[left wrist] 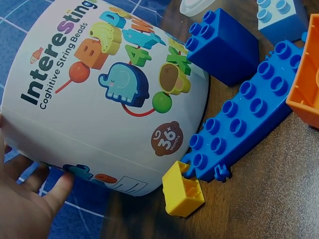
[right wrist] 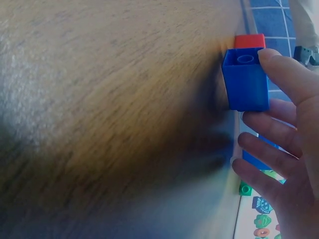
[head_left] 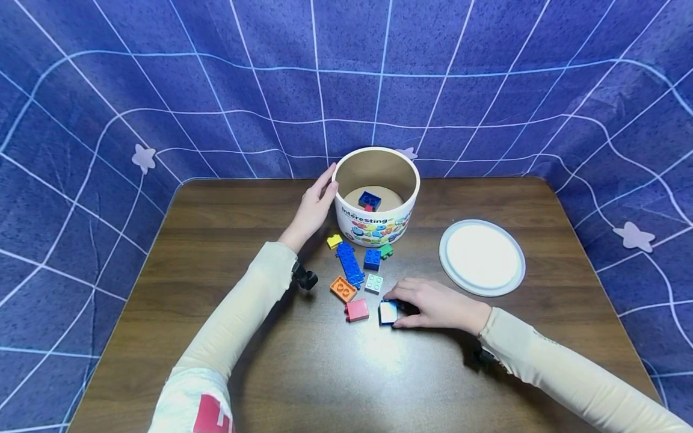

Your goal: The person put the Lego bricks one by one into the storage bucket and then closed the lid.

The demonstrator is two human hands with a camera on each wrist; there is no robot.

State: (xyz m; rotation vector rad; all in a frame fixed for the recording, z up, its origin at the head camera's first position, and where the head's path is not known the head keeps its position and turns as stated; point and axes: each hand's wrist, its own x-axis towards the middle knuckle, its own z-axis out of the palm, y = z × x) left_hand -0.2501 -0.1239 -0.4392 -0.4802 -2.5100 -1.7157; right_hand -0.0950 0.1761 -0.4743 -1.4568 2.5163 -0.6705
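Note:
My left hand (head_left: 315, 205) rests against the outer left side of a white printed bucket (head_left: 373, 224), its fingers fairly straight. Inside the bucket lie a dark blue brick (head_left: 370, 199) and a small red piece. On the table, my right hand (head_left: 430, 304) pinches a blue brick (right wrist: 246, 84) between thumb and fingers; its upward face looks pale in the head view. Left of that brick is a red brick (head_left: 357, 310). Nearby are an orange brick (head_left: 343, 289), a pale blue brick (head_left: 373, 283), another blue brick (left wrist: 229, 52) and a long blue studded piece (left wrist: 244, 112).
A yellow brick (left wrist: 180, 191) and a green piece (head_left: 385, 251) lie by the bucket's base. To the right, a round white lid (head_left: 482, 257) lies flat on the brown wooden table (head_left: 243, 204). A blue cloth with white grid lines (head_left: 346, 90) hangs behind and at both sides.

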